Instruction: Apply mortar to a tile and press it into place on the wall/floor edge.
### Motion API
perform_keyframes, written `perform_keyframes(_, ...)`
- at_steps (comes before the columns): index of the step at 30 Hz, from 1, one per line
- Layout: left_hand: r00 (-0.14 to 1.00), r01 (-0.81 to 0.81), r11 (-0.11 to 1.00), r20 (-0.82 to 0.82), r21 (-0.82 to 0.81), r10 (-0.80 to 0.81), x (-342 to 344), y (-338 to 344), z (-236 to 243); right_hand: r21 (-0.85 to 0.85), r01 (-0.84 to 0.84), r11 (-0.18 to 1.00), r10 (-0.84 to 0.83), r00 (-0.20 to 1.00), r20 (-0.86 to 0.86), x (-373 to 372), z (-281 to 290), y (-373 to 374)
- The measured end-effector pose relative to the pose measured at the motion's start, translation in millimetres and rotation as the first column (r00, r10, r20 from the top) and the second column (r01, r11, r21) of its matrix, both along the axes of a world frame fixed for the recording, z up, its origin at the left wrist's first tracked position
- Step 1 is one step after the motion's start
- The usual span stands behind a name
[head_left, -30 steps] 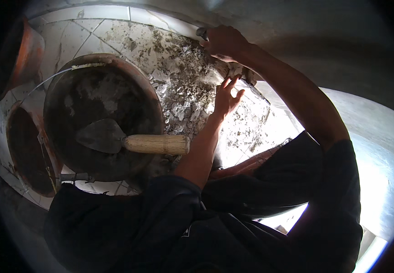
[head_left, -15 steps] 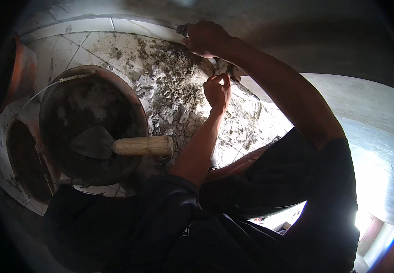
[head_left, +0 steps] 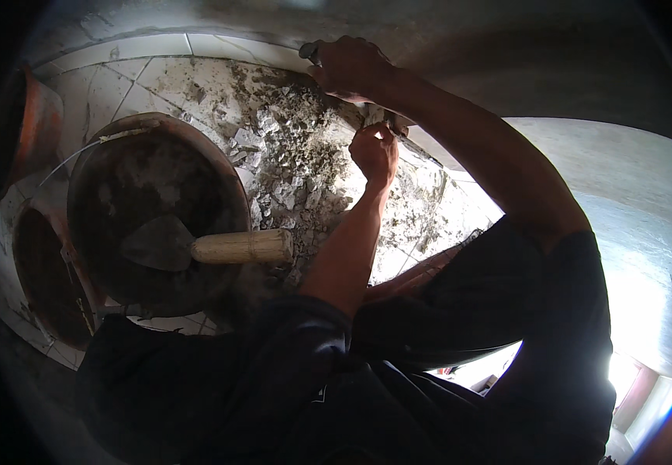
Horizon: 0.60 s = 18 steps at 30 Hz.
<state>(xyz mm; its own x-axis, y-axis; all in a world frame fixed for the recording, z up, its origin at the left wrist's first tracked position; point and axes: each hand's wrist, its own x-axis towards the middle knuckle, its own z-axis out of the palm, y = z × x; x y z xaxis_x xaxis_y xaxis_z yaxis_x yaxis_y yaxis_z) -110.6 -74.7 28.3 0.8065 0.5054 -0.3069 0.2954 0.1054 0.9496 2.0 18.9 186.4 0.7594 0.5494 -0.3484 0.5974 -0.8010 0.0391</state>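
Note:
My right hand point(head_left: 355, 70) reaches to the foot of the wall, fingers wrapped round a tool. Only the tool's rounded grey end point(head_left: 309, 53) sticks out past my fist. Just below it, my left hand point(head_left: 374, 157) is closed with thumb and forefinger pinched together by the wall base. What it holds is hidden in shadow. Broken grey mortar rubble point(head_left: 293, 190) lies beside my left forearm. A pointed trowel with a thick wooden handle point(head_left: 244, 246) rests across a large round tub point(head_left: 231, 159), its blade inside over dark contents.
Two orange-brown containers, one a bucket point(head_left: 41, 124) and the other a tilted vessel point(head_left: 49, 275), stand left of the tub. Dirty white floor tiles point(head_left: 91, 93) run up to the grey wall point(head_left: 460, 46). My bent leg point(head_left: 444, 302) is close on the right.
My left hand and forearm have shifted slightly to the right. The right hand stays in nearly the same place, and the trowel and tub have not moved.

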Motion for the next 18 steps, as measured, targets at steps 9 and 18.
perform_keyframes(9,0.999,-0.002,0.991,-0.035,0.133,0.006,-3.6,7.1,22.9,-0.040,-0.033,0.999,0.033,0.999,0.006,0.7,16.4,6.8)
perform_keyframes(18,0.994,0.038,0.991,-0.109,0.127,-0.024,1.4,14.6,35.0,0.213,-0.134,0.968,0.051,0.934,0.353,-4.0,95.3,6.9)
